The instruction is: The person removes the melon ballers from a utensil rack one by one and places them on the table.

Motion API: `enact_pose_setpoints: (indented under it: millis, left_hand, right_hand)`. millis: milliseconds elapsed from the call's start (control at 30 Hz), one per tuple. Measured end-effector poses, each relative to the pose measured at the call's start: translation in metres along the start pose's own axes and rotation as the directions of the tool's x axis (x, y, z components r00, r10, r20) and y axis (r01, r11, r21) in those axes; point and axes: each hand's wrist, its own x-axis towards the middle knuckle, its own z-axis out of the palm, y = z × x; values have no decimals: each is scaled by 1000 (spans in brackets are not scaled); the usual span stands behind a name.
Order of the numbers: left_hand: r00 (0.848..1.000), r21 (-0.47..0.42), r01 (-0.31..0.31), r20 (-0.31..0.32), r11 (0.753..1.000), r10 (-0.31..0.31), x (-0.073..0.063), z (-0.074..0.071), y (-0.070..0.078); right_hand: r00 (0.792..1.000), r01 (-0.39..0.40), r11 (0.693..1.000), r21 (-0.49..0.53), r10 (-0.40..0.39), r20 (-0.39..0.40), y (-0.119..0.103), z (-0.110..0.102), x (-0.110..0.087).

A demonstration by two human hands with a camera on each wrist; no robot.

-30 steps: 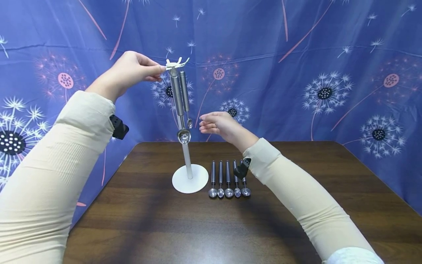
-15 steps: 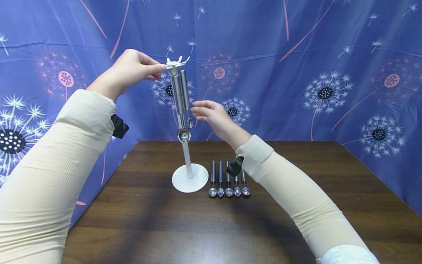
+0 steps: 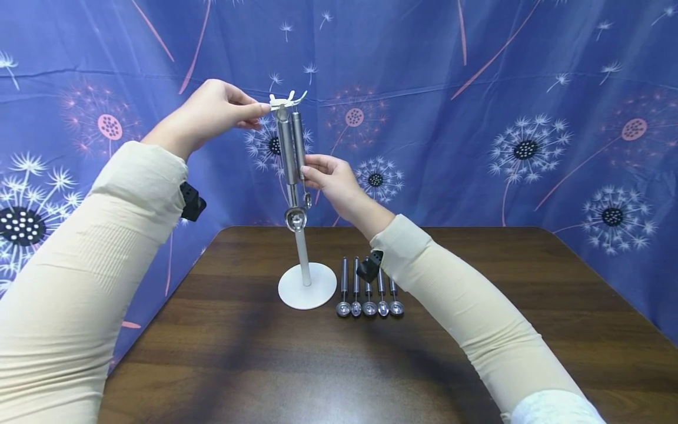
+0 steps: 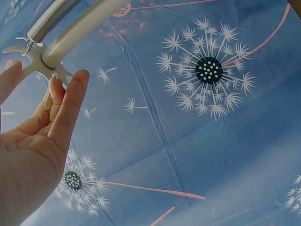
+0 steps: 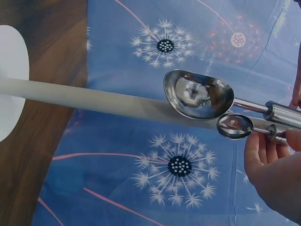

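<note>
A white stand (image 3: 302, 253) with a round base and a hooked top rises from the table. My left hand (image 3: 214, 112) pinches one prong of its hooked top (image 4: 40, 61), thumb and fingers on either side. Two steel tools hang from the hooks, bowls down: a large scoop (image 5: 200, 96) with a wide oval bowl, and a smaller melon baller (image 5: 235, 126) with a small hole in its oval bowl. My right hand (image 3: 336, 181) pinches the lower end of the melon baller's handle (image 3: 298, 138), thumb in front. In the right wrist view the fingers are partly cut off.
Several more steel scoops and melon ballers (image 3: 369, 308) lie in a row on the brown wooden table (image 3: 238, 353), right of the stand's base, partly under my right wrist camera (image 3: 369, 268). A blue dandelion-print cloth (image 3: 434, 147) hangs behind the table.
My right hand has moved up and left to the stand and taken hold of the hanging melon baller's handle. My left hand stays pinched on the stand's top.
</note>
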Motion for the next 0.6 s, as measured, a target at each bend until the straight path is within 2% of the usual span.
enact_pose_setpoints:
  millis: [300,600]
  left_hand:
    - [998,13,-9,-68,1000,10,-1,3,-1]
    - [994,78,-21,-103,997,29,-4,7,-1]
  right_hand:
    - [998,37,996,-79,-41,-49,-7,-9,-3]
    - [997,48,996,-76,-53,-62,-10,-15,-5]
